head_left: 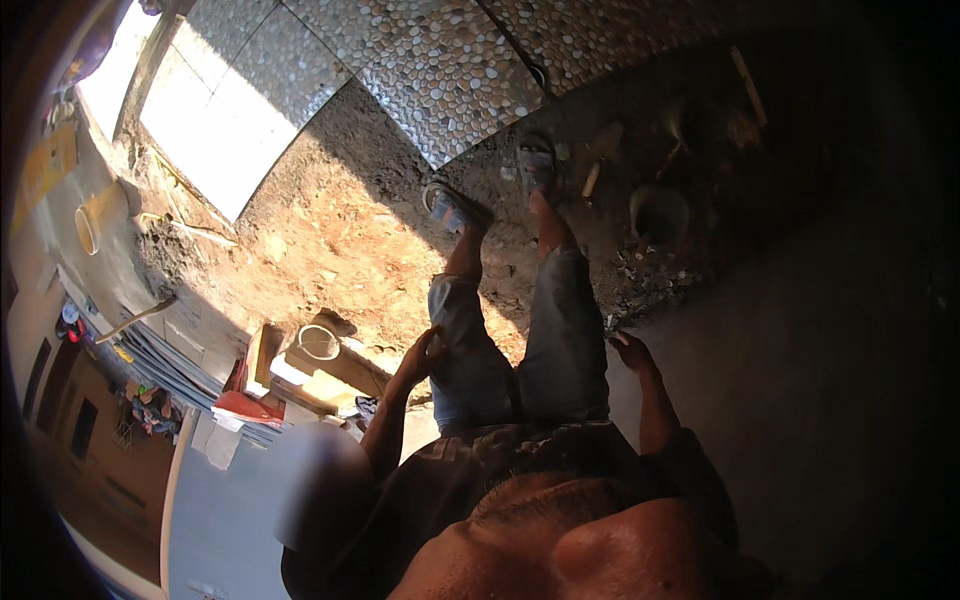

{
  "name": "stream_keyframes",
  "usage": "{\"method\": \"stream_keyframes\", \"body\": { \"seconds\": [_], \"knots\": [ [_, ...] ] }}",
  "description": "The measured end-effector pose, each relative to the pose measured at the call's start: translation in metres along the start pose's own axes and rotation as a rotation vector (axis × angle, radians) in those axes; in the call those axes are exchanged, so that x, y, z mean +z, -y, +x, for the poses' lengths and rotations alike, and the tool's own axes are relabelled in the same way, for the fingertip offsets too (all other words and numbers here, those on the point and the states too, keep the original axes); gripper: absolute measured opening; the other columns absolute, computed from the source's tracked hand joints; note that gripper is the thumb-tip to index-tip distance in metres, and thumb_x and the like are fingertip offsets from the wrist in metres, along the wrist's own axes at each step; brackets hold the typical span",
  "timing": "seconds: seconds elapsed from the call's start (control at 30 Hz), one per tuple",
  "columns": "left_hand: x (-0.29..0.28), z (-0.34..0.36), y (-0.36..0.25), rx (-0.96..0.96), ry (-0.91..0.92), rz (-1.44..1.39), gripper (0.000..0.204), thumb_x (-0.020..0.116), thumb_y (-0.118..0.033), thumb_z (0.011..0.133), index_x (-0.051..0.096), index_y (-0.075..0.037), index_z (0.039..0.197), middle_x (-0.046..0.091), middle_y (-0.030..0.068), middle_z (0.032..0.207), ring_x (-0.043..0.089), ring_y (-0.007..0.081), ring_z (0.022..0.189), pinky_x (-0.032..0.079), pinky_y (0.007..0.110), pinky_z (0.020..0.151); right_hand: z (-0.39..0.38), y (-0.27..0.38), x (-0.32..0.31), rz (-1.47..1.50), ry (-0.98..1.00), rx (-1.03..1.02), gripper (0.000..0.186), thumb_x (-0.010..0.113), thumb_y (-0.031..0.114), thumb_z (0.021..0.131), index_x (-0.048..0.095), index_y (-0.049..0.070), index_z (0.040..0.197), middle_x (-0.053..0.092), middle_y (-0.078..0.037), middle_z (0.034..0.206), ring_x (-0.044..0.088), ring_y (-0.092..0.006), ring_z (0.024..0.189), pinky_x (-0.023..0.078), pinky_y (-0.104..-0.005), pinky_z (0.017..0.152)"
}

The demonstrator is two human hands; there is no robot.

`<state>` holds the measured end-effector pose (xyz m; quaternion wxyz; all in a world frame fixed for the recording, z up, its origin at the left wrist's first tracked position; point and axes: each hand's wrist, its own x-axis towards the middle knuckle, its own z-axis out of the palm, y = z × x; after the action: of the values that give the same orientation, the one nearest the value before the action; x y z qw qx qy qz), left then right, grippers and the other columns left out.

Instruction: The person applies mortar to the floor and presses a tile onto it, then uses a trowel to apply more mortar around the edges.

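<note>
My left hand (418, 360) hangs beside my left thigh, its fingers loosely apart and holding nothing that I can see. Beyond my right thigh, my right hand (633, 352) hangs low with its fingers drawn together. A small whitish thing (613, 336) shows at those fingertips, too small to name. Both hands are close to my dark knee-length trousers (480, 350). Sandals (455, 208) are on my feet, which stand on bare soil (330, 240) just short of pebble-patterned floor tiles (450, 90).
Ahead to the right, a dark bucket (660, 213) and a short wooden handle (591, 179) lie in shade. A pale bucket (318, 343) sits among wooden boards (345, 375) at left. Farther left are another bucket (90, 228) and a bundle of long grey pipes (165, 360).
</note>
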<state>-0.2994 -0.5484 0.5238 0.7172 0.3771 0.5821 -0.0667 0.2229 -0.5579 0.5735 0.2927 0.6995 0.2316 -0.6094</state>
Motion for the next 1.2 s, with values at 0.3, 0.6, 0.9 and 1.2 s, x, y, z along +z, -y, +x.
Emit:
{"method": "stream_keyframes", "body": {
  "seconds": [0.3, 0.6, 0.9, 1.2],
  "knots": [
    [0.01, 0.009, -0.049, -0.184, 0.083, -0.003, 0.068, 0.065, -0.037, 0.092, 0.037, -0.008, 0.145, 0.049, 0.0236, 0.138, 0.053, 0.0298, 0.123, 0.046, 0.038, 0.097, -0.049, 0.077, -0.034, 0.832, 0.126, -0.18, 0.052, 0.054, 0.031, 0.097, 0.046, 0.001, 0.139, 0.054, -0.008, 0.133, 0.05, -0.0171, 0.12, 0.037, -0.0342, 0.104],
    [0.074, 0.081, -0.115, -0.326, -0.136, -0.212, 0.06, 0.064, -0.038, 0.092, 0.047, -0.002, 0.137, 0.053, 0.0241, 0.134, 0.054, 0.033, 0.121, 0.045, 0.039, 0.098, 0.031, 0.108, -0.197, -0.164, -0.025, -0.802, 0.061, 0.065, 0.037, 0.089, 0.048, 0.005, 0.139, 0.045, -0.02, 0.142, 0.04, -0.0318, 0.135, 0.034, -0.0423, 0.11],
    [0.122, 0.161, -0.226, 0.01, -0.342, -0.129, 0.048, 0.058, -0.035, 0.095, 0.055, -0.003, 0.13, 0.058, 0.0192, 0.129, 0.055, 0.0302, 0.121, 0.043, 0.038, 0.1, 0.199, 0.06, -0.311, -0.497, -0.09, -0.365, 0.057, 0.06, 0.032, 0.094, 0.043, 0.004, 0.141, 0.051, -0.021, 0.135, 0.051, -0.0355, 0.123, 0.042, -0.0444, 0.101],
    [0.147, 0.245, -0.225, -0.327, -0.155, -0.099, 0.045, 0.061, -0.039, 0.09, 0.059, -0.008, 0.122, 0.061, 0.0196, 0.121, 0.059, 0.0367, 0.112, 0.048, 0.044, 0.093, 0.27, 0.067, -0.209, -0.138, 0.073, -0.507, 0.068, 0.06, 0.035, 0.091, 0.037, -0.002, 0.143, 0.049, -0.029, 0.134, 0.051, -0.0425, 0.123, 0.042, -0.045, 0.102]
  ]
}}
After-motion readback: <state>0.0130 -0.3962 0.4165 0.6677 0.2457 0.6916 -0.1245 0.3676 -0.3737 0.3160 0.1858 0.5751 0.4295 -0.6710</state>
